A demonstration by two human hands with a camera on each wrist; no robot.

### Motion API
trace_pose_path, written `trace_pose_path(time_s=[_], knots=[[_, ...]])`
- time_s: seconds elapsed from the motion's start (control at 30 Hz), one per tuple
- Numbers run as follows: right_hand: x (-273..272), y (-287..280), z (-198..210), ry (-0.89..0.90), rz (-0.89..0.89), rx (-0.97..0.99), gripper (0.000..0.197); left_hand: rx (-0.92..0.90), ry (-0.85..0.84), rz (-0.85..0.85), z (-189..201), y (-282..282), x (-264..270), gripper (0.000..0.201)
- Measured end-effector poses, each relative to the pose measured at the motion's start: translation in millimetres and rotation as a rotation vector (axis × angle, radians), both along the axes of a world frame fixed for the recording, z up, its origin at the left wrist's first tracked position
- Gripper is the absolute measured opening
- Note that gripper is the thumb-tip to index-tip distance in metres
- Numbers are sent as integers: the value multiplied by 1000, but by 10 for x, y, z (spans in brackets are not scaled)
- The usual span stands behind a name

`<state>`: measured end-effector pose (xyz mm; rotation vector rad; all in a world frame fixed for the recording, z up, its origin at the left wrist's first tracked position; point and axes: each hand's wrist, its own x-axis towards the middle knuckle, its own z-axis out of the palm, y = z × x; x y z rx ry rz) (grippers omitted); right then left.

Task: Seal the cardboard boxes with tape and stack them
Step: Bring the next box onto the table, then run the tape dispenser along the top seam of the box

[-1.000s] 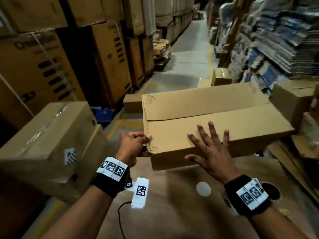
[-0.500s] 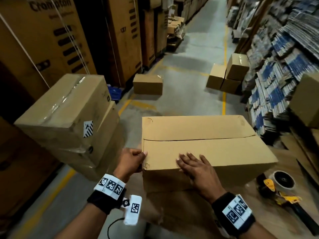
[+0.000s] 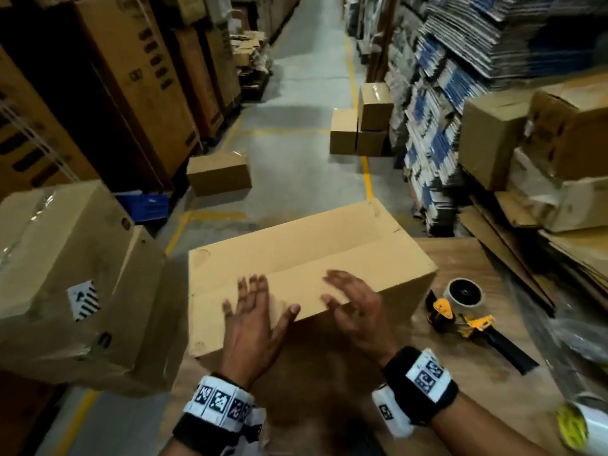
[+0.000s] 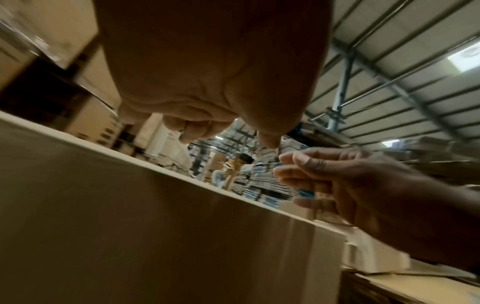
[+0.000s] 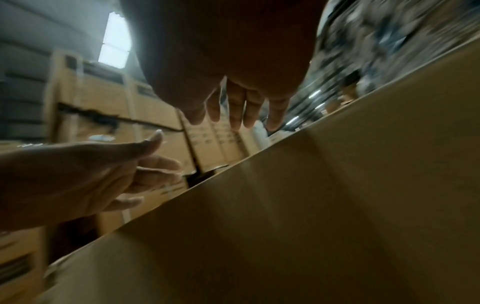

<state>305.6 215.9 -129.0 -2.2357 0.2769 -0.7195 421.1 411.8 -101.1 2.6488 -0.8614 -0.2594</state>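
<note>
Both hands' fingers [image 3: 253, 284] spread over box [image 3: 345, 245].

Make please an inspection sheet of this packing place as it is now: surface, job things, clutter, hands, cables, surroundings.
Surface: wooden table, brown, worn.
Job's things: cardboard box on the table, flaps folded shut, no tape seen on the seam; tape dispenser lying right of it; taped boxes stacked at left.
Clutter: yellow-and-white roll at the table's near right corner.
Hands: left hand and right hand open, fingers spread over the box's near flap; contact cannot be told.
Cables: nothing seen.
Surroundings: warehouse aisle with yellow floor lines, loose boxes on the floor, tall cartons left, flat cardboard on shelves right.
</note>
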Motion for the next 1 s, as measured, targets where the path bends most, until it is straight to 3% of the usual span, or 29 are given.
trace_pose_path(time_s=[0.07, 0.2, 0.33, 0.47, 0.53, 0.6, 0.7, 0.8, 0.87, 1.0], knots=[[-283, -481, -12, -51, -235, 77, 31, -38, -15, -141, 46, -500, -97, 109], [-1027, -1440, -298, 64, -590, 321, 18, 4, -65, -387, -93, -1477, -365, 101], [-1723, -2147, -687, 167, -796, 406, 21, 23, -95, -468, -346, -1980, -592, 105], [-2142, -2590, -1149, 540, -758, 480, 48, -105, -106, -440, -544, -1988, -598, 60], [-2158, -2713, -1279, 684, -686, 464, 60, -147, -119, -423, -607, -1977, -541, 49], [-2084, -2791, -1323, 851, -578, 451, 61, -166, -167, -408, -623, -1978, -508, 49], [-1961, -2828, -1366, 1044, -467, 413, 39, -103, -233, -347, -585, -1993, -472, 68], [-1883, -2834, -1428, 1040, -526, 432, 36, 32, -211, -382, -543, -1991, -417, 76], [-1874, -2851, -1422, 927, -543, 523, 30, 38, -247, -394, -541, -1982, -391, 72], [-1892, -2767, -1037, 647, -595, 581, 17, 26, -299, -405, -585, -1948, -408, 59]])
